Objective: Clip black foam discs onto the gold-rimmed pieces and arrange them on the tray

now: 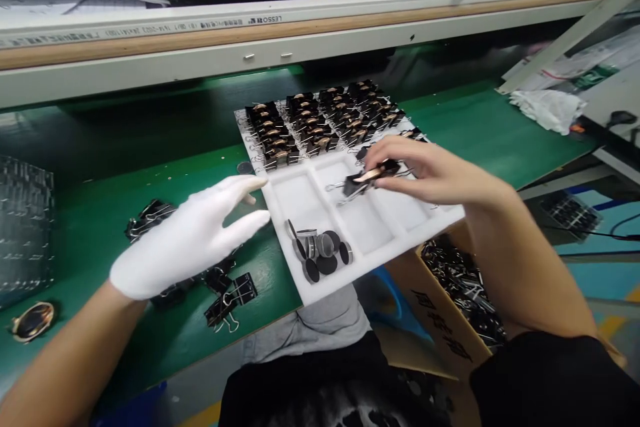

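My right hand, bare, pinches a small gold-rimmed piece with black binder clips on it, over the middle of a white compartment tray. Wire handles of the clips stick out to the left. My left hand wears a white glove and is open at the tray's left edge, thumb and fingers apart with nothing between them. Several round dark discs lie in the tray's near left compartment. Rows of clipped gold pieces fill the tray's far part. Loose black binder clips lie beside and below my left hand.
A gold-rimmed oval piece lies on the green tabletop at the left, near a stack of clear plastic trays. A cardboard box full of binder clips stands below the tray. A shelf edge crosses behind.
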Demonstrator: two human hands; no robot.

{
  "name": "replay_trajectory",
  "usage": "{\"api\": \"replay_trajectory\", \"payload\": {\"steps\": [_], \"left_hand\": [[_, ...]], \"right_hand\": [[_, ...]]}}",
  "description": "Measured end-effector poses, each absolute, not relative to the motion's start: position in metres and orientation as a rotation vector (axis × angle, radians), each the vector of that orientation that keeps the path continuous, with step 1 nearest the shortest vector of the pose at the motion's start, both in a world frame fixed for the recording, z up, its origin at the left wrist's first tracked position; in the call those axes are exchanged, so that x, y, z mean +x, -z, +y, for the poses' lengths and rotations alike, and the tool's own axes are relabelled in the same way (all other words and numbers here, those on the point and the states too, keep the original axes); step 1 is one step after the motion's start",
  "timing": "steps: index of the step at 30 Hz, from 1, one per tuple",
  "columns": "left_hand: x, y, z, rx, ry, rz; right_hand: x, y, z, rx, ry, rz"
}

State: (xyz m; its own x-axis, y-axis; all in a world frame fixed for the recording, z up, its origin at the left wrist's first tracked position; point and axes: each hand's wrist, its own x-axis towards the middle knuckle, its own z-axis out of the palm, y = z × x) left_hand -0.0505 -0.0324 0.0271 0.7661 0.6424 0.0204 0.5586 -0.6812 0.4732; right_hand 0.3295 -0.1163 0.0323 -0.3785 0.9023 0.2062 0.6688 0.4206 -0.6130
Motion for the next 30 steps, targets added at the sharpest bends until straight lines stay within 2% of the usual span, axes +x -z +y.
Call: {"api": "replay_trajectory", "payload": {"steps": [5,12,22,26,30], "left_hand": [[-0.057,-0.024,-0.023,2.570,-0.384,0.882],[-0.057,-0.027,-0.025,2.558,-0.370,0.868],[-0.070,-0.037,-0.026,2.649,-0.413,0.812],[-0.099,-0.059,-0.022,2.658,-0.483,1.099],[-0.138,-0.064,-0.020,2.577,-0.517,1.489]], "right_hand": [[0.404,-0.010,-0.132,-1.814,-0.307,-2.147],[0.408,0.025,-0.127,-2.096,-0.132,-2.157],[0.401,0.019,-0.131,-2.001,0.198,-2.261],[0.361,0.005,-0.138,-1.820,0.246,-2.269],[0.306,-0.001,-0.132,-1.424,0.033,-2.521]]}}
